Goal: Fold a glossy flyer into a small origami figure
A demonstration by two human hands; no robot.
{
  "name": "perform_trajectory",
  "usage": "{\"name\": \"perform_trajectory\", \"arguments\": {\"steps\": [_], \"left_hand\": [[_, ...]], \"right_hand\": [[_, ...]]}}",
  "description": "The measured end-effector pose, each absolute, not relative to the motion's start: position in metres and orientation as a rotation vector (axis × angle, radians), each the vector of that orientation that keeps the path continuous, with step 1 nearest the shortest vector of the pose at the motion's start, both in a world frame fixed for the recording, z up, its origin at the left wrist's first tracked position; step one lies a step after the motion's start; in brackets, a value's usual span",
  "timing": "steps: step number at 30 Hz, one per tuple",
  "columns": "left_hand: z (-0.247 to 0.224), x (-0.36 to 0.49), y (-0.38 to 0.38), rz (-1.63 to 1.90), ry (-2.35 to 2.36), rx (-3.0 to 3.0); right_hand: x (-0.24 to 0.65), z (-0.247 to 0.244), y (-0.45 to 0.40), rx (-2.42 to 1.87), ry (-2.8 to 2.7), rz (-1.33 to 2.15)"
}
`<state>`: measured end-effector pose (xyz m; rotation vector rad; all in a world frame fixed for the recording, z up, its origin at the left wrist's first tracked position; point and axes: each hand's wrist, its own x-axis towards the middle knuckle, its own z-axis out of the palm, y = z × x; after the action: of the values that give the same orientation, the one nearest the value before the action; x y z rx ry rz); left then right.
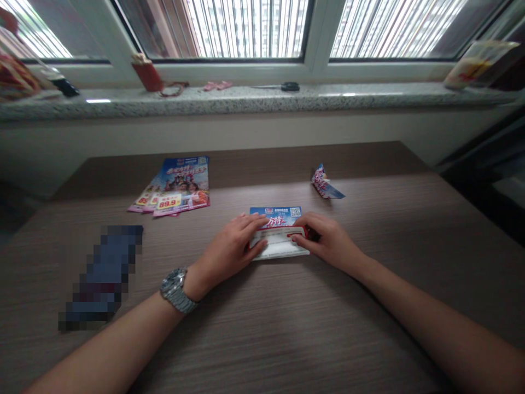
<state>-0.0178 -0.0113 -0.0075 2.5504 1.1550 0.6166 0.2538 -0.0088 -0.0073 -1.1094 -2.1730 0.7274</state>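
A printed flyer (283,250) lies on the table in front of me, its lower part folded up so the white back shows. Above the fold edge a blue strip with a QR code is visible. My left hand (235,241), with a metal watch on its wrist, grips the flyer's left side, thumb low and fingers on the upper part. At the right side my right hand (324,235) pinches the folded layer between thumb and fingers. Beyond my right hand stands a small folded paper piece (322,183) in similar colours.
A fanned stack of flyers (184,183) lies at the back left. Nearer on the left is a blurred dark rectangular object (104,276). Behind the brown table (262,334), the stone windowsill (246,104) holds scissors (289,86), a red box (147,75) and small pink items (217,86).
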Motion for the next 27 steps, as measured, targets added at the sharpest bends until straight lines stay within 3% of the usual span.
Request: {"name": "perform_trajectory", "arguments": {"steps": [19,27], "left_hand": [[-0.009,-0.019,-0.010,0.707,1.159,2.508],[-0.007,-0.020,-0.007,0.665,1.391,2.513]], "right_hand": [[0.253,-0.017,-0.002,-1.245,-2.250,0.413],[0.253,-0.015,-0.001,-1.302,-2.247,0.427]]}}
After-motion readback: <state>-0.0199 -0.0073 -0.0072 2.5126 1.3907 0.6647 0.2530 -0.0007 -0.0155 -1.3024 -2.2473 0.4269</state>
